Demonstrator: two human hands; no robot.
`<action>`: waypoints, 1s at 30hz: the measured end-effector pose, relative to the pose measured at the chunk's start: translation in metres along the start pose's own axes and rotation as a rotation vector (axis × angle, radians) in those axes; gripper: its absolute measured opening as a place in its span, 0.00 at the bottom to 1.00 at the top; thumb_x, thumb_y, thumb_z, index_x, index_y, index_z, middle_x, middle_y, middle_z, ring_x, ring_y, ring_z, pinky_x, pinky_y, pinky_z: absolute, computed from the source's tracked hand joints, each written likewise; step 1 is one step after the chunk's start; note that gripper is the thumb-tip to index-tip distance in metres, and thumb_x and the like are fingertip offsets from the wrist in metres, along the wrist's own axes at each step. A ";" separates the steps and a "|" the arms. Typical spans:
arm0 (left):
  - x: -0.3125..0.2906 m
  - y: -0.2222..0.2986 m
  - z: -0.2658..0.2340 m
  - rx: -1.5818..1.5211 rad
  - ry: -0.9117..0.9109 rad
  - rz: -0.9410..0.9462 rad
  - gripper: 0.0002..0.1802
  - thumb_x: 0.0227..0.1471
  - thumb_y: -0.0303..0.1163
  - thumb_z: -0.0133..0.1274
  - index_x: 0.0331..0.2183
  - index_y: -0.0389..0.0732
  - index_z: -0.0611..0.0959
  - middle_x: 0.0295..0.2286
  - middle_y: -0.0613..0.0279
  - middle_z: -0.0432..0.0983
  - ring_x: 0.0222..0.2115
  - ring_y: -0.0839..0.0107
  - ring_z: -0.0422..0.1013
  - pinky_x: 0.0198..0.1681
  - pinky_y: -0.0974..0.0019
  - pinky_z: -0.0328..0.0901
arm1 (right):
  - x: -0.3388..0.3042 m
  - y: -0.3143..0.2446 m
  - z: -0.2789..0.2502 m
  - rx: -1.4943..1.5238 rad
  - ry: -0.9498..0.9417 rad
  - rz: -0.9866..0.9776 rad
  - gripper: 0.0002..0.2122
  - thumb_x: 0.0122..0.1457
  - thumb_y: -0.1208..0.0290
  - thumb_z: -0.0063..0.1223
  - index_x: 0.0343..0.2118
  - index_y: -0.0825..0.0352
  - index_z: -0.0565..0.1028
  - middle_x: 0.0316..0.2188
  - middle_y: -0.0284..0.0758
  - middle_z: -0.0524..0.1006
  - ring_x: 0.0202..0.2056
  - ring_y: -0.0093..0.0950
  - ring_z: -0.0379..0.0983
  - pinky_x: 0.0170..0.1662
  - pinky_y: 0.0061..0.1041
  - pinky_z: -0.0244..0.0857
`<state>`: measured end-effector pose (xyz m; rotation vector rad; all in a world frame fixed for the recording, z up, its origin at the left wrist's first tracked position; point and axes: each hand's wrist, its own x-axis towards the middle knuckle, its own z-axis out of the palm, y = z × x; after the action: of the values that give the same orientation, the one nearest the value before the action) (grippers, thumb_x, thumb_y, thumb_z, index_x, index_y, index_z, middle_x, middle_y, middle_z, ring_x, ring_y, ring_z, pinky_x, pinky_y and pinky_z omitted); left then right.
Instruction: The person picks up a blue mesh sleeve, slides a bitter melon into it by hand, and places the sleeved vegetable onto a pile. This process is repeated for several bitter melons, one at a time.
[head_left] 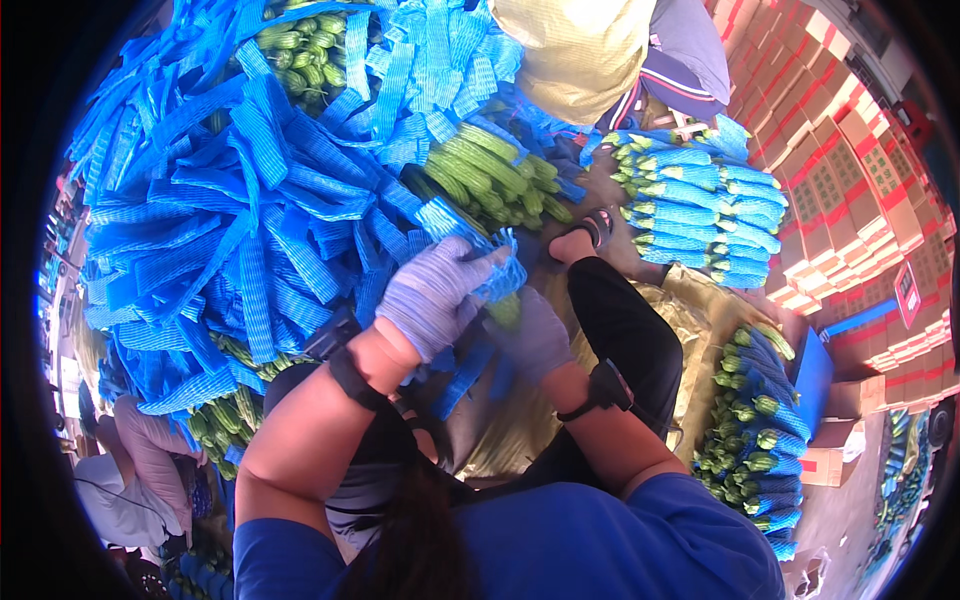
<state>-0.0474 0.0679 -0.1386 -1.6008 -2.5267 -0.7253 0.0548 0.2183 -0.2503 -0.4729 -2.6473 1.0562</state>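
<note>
My left hand (pixel 428 296), in a pale knitted glove, is closed on a blue mesh sleeve (pixel 503 268). The end of a long green gourd (pixel 506 312) shows just below the sleeve. Around that gourd my right hand (pixel 536 338), also gloved, appears closed, though motion smears its fingers. How far the gourd sits inside the mesh is hidden by my hands. Just beyond them lies a stack of bare ridged green gourds (pixel 480 170). To the left spreads a large heap of loose blue mesh sleeves (pixel 230 220).
Rows of sleeved gourds (pixel 690 200) lie at the far right, and another sleeved stack (pixel 755 430) stands by my right elbow. Stacked cartons (pixel 850 180) line the right side. Another person's clothed legs (pixel 685 60) are at the top, beside a yellow woven sack (pixel 575 55).
</note>
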 end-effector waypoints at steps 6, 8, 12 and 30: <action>-0.004 0.016 0.054 -0.200 0.311 -0.211 0.43 0.40 0.23 0.62 0.58 0.51 0.67 0.51 0.38 0.54 0.51 0.44 0.60 0.57 0.58 0.59 | 0.003 -0.034 -0.014 0.411 -0.030 -0.196 0.38 0.41 0.60 0.68 0.55 0.68 0.63 0.43 0.51 0.71 0.47 0.49 0.69 0.51 0.39 0.64; 0.001 -0.003 0.060 -0.454 0.503 -0.225 0.40 0.41 0.21 0.60 0.57 0.49 0.67 0.50 0.43 0.55 0.52 0.48 0.58 0.58 0.59 0.58 | 0.001 -0.017 -0.003 0.301 0.002 -0.346 0.44 0.42 0.62 0.69 0.61 0.69 0.55 0.45 0.51 0.70 0.50 0.47 0.68 0.53 0.38 0.63; 0.013 -0.043 0.057 -1.157 0.653 -0.296 0.32 0.47 0.15 0.53 0.54 0.47 0.68 0.46 0.56 0.60 0.48 0.67 0.62 0.53 0.63 0.61 | -0.005 0.007 0.001 0.692 -0.165 -0.274 0.42 0.47 0.56 0.68 0.61 0.70 0.56 0.43 0.43 0.73 0.45 0.37 0.72 0.50 0.34 0.65; -0.004 0.004 -0.003 0.264 0.383 0.090 0.33 0.40 0.21 0.50 0.53 0.48 0.75 0.18 0.59 0.70 0.19 0.56 0.69 0.25 0.56 0.64 | -0.014 0.000 -0.031 1.758 -0.928 0.177 0.23 0.56 0.49 0.56 0.45 0.64 0.68 0.23 0.28 0.70 0.18 0.14 0.56 0.20 0.14 0.51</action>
<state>-0.0425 0.0644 -0.1363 -1.3325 -2.1590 -0.5910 0.0787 0.2318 -0.2303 0.2849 -0.9410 3.3921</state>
